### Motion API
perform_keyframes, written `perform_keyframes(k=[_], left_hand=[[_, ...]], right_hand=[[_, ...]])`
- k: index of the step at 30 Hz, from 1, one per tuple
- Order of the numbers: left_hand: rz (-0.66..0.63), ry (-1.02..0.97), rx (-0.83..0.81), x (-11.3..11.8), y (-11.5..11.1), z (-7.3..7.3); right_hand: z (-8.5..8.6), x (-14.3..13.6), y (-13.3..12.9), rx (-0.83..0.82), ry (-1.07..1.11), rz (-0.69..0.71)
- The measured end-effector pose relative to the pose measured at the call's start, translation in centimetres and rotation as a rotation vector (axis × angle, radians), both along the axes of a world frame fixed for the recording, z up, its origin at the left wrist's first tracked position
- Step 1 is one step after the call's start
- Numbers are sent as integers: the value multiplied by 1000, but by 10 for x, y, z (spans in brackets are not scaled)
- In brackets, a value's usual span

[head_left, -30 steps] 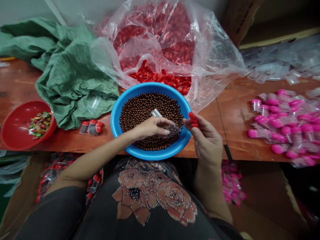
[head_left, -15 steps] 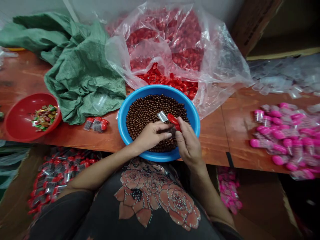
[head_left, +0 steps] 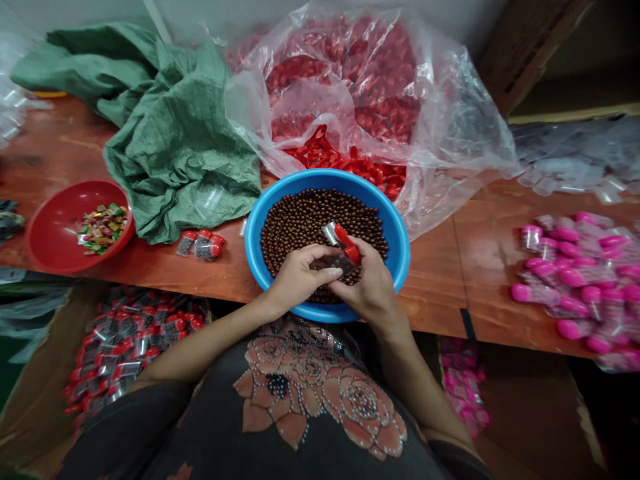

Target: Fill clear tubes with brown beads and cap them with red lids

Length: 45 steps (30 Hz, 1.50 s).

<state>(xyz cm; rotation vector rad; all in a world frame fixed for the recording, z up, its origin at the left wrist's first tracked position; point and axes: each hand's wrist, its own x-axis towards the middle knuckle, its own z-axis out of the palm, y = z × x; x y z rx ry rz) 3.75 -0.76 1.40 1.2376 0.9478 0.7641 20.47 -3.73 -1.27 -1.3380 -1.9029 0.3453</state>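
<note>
Across the surface [head_left: 430,280], a blue bowl [head_left: 253,243] holds plenty of beads [head_left: 300,217]. Over it, the left hand [head_left: 301,275] grips a jar [head_left: 339,263], the right hand [head_left: 373,285] a cap [head_left: 350,248]; whether it is seated, I cannot tell. Capped jars [head_left: 204,245] lie leftward.

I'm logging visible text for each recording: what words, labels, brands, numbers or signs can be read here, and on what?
None can be read with certainty.
Cardboard box, upper right: dark marks that may be print, too blurred to read.
Dark shirt: small shapes above the flower print, perhaps letters, too unclear to read.
Red piece in the right hand, and blue bowl: no lettering to be seen.
</note>
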Motion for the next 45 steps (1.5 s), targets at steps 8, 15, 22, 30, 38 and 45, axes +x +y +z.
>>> perform_keyframes(k=[8, 15, 22, 30, 38, 45], left_hand=[[34, 156, 287, -5, -2, 6], [33, 154, 393, -7, -1, 11], [64, 26, 169, -9, 0, 7], [-1, -331, -526, -4, 2, -1], [43, -334, -434, 1, -1, -1], [128, -314, -554, 6, 2, -5]], right_hand=[[16, 12, 1, 74, -124, 110], [22, 10, 0, 93, -102, 113], [10, 4, 6, 258, -312, 49], [13, -9, 3, 257, -371, 178], [19, -12, -2, 129, -227, 165], [19, -18, -5, 108, -275, 160]])
